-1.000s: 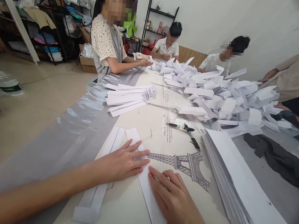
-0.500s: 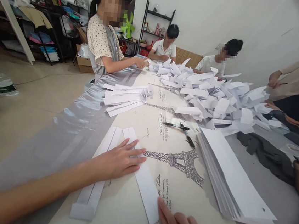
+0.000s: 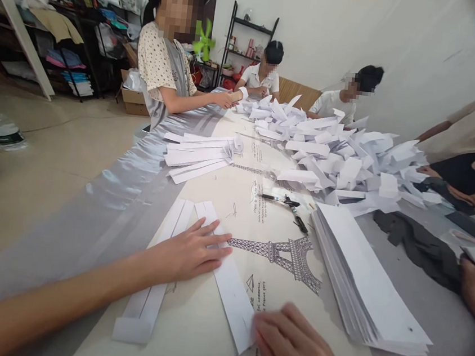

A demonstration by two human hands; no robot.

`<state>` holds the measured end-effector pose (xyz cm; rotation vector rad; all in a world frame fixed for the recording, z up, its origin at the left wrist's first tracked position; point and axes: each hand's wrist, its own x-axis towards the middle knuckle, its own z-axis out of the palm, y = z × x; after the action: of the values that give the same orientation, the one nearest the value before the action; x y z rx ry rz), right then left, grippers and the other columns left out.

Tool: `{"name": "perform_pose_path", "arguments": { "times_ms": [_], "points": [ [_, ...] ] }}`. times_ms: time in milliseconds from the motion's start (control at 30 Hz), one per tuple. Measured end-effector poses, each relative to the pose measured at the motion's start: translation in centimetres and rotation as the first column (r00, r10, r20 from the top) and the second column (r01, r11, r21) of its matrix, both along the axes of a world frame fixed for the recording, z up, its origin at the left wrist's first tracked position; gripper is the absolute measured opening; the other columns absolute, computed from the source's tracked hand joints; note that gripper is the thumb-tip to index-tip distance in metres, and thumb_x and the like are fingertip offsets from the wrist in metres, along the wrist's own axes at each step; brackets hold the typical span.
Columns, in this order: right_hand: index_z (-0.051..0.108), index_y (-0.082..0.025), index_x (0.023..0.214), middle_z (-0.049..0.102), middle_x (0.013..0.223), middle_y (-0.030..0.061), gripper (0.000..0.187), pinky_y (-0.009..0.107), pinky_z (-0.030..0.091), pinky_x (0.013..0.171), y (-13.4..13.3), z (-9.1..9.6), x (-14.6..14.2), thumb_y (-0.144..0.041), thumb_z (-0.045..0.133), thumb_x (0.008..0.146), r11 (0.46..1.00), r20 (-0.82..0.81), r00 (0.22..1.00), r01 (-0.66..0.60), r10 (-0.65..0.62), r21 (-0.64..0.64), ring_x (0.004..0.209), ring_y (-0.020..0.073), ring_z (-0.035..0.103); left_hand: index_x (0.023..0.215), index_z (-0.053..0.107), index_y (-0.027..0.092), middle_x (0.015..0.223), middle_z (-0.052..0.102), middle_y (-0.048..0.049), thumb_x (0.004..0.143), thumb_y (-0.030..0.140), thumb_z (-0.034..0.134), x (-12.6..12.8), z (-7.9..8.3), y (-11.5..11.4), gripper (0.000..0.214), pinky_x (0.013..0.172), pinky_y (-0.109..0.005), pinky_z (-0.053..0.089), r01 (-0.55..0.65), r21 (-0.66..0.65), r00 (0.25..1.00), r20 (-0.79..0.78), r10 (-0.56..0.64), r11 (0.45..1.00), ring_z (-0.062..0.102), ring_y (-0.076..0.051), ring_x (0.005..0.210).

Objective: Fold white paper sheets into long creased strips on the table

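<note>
My left hand (image 3: 198, 248) lies flat with its fingers spread over the upper part of a white folded paper strip (image 3: 231, 299), pressing it to the table. At the strip's lower right edge is my right hand (image 3: 294, 345), its fingers drawn together and bent, the fingertips against the paper edge; the thumb is mostly hidden. A second folded strip (image 3: 136, 309) with a turned-up lower end lies to the left, partly under my left wrist. To the right stands a stack of long white paper (image 3: 362, 282).
Several fanned strips (image 3: 197, 154) lie farther up the table. A large heap of folded papers (image 3: 342, 155) covers the far right side. Pens (image 3: 281, 199) and dark cloth (image 3: 417, 245) lie nearby. Several people sit or stand around the printed tablecloth (image 3: 187, 331).
My right hand has shifted slightly up, its fingers more bent at the strip's edge. My left hand stays in place. A standing person's hands have moved a little with a folded paper.
</note>
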<state>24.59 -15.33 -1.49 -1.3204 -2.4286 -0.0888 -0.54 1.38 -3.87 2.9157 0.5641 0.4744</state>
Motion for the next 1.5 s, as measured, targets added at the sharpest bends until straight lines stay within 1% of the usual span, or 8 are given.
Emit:
{"name": "perform_pose_path", "arguments": {
  "times_ms": [67,133,300,567,733,1133,1333,1500],
  "points": [
    [0.068,-0.013,0.113,0.068,0.085,0.0089,0.034,0.032,0.056,0.059,2.3,-0.2,-1.4,-0.001,0.042,0.096,0.998,0.009,0.999,0.045,-0.046,0.050,0.072,0.0208,0.062,0.139,0.061,0.025,0.152,0.056,-0.0072,0.110,0.038,0.043,0.0,0.0,0.0,0.036,0.120,-0.058,0.036,-0.003,0.002,1.000,0.014,0.003,1.000,0.044,-0.035,0.147],
    [0.067,-0.010,0.110,0.063,0.083,0.0087,0.034,0.033,0.055,0.056,4.0,-1.3,-2.6,0.003,0.039,0.094,0.996,0.082,0.995,0.059,-0.065,0.067,0.069,0.0209,0.060,0.140,0.061,0.026,0.152,0.056,-0.0072,0.110,0.038,0.043,0.0,0.0,0.0,0.037,0.120,-0.058,0.036,-0.008,0.006,1.000,0.016,0.008,1.000,0.045,-0.034,0.146],
    [0.052,-0.002,0.134,0.062,0.087,0.0083,0.042,0.029,0.050,0.047,5.3,-3.7,-3.7,0.003,0.034,0.096,0.984,0.117,0.985,0.113,-0.129,0.135,0.064,0.0184,0.060,0.139,0.062,0.025,0.154,0.054,-0.0078,0.111,0.038,0.041,0.0,0.3,-0.3,0.037,0.120,-0.059,0.037,-0.014,0.013,1.000,0.000,0.014,1.000,0.045,-0.035,0.146],
    [0.046,0.003,0.139,0.065,0.088,0.0098,0.057,0.031,0.050,0.049,6.6,-2.3,-3.7,0.010,0.035,0.083,0.998,0.261,0.964,0.038,-0.048,0.045,0.068,0.0200,0.063,0.140,0.057,0.013,0.138,0.062,-0.0175,0.109,0.045,0.043,-0.1,0.5,-0.2,0.047,0.118,-0.054,0.043,-0.056,0.024,0.998,0.016,0.056,0.998,0.052,-0.033,0.140],
    [0.045,0.001,0.140,0.066,0.090,0.0094,0.051,0.031,0.050,0.049,7.1,-2.5,-3.6,0.005,0.036,0.090,0.999,0.240,0.970,0.039,-0.043,0.020,0.068,0.0193,0.064,0.134,0.059,0.006,0.140,0.061,-0.0197,0.108,0.047,0.045,-0.2,0.1,0.0,0.051,0.121,-0.053,0.041,-0.060,0.029,0.998,-0.005,0.060,0.998,0.052,-0.034,0.141],
    [0.048,0.000,0.144,0.071,0.091,0.0094,0.049,0.030,0.040,0.048,7.9,-2.1,-4.0,-0.007,0.040,0.096,0.993,0.218,0.973,0.091,-0.072,-0.077,0.068,0.0179,0.068,0.131,0.063,0.009,0.135,0.066,-0.0186,0.105,0.046,0.054,-0.3,-0.1,0.1,0.046,0.116,-0.057,0.047,-0.043,0.019,0.996,0.081,0.041,0.999,0.055,-0.035,0.138],
    [0.046,0.001,0.147,0.072,0.093,0.0098,0.052,0.032,0.036,0.048,8.0,-2.2,-4.0,-0.008,0.039,0.096,0.989,0.231,0.971,0.091,-0.062,-0.115,0.069,0.0187,0.068,0.118,0.069,0.013,0.129,0.069,-0.0135,0.107,0.039,0.053,-1.0,0.0,0.8,0.032,0.117,-0.047,0.048,-0.022,-0.070,0.984,0.172,0.033,0.997,0.060,-0.028,0.134],
    [0.045,-0.002,0.148,0.072,0.095,0.0099,0.053,0.031,0.033,0.050,8.0,-2.0,-3.9,-0.011,0.037,0.097,0.982,0.211,0.975,0.100,-0.065,-0.162,0.071,0.0187,0.068,0.116,0.069,0.013,0.122,0.072,-0.0112,0.107,0.035,0.053,-1.0,-0.3,1.0,0.029,0.118,-0.049,0.047,-0.001,-0.059,0.984,0.176,0.011,0.998,0.059,-0.028,0.135]
  ]
}}
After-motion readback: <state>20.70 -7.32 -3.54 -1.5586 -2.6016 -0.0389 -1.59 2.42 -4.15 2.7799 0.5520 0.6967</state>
